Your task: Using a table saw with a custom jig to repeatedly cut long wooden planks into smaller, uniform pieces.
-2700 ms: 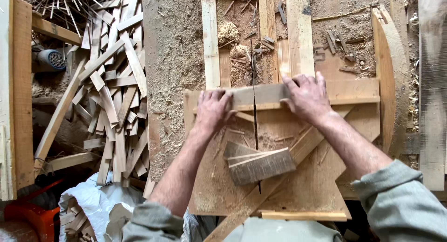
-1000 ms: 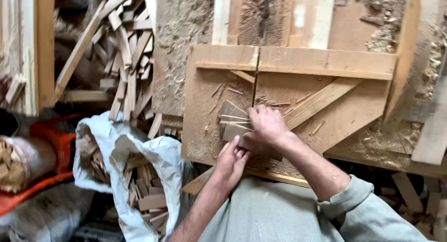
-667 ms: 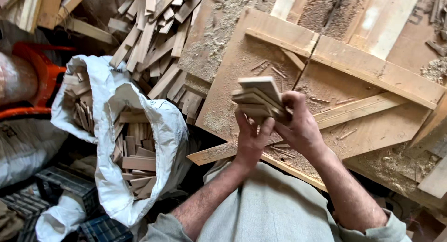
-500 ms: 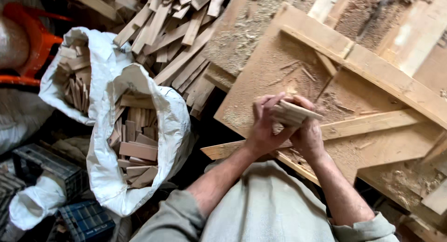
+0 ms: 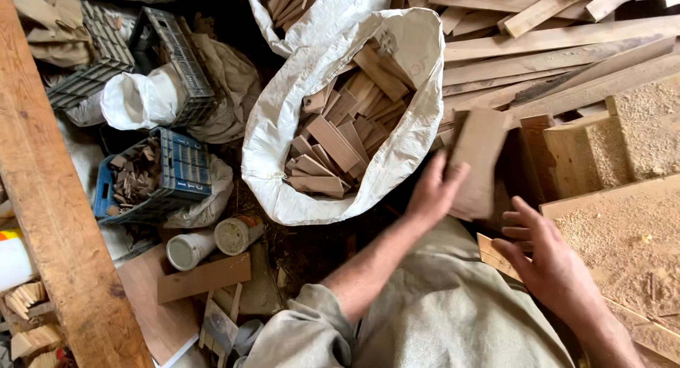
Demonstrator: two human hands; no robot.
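Left hand (image 5: 433, 191) wrapped around a stack of thin flat wood pieces (image 5: 478, 162), fingers on the near face, stack tilted and held just right of the white sack (image 5: 283, 127). Right hand (image 5: 549, 258) open and empty, fingers spread loosely, just near and right of the stack, apart from it, above the edge of a sawdust-covered board (image 5: 623, 233). Grey-green sleeves and shirt (image 5: 453, 318) at the near edge.

Just left of the left hand, the white woven sack, mouth wide open, heaped with short wood offcuts (image 5: 347, 134) lying every way. Beyond the stack, to the far right, long wooden slats (image 5: 559, 49) piled at shallow angles, with a sawdust-dusted block (image 5: 648, 127) beside them.

Further left, a blue plastic crate (image 5: 170, 173) holding wood chips, and behind it a dark crate (image 5: 170, 56) draped with pale cloth and a white bundle (image 5: 138, 99). Near the blue crate, two pale cylindrical containers (image 5: 212, 240) lying on their sides, a flat brown board (image 5: 205, 276) just beside them. Along the left edge, a long wooden plank (image 5: 49, 212) running from far to near.
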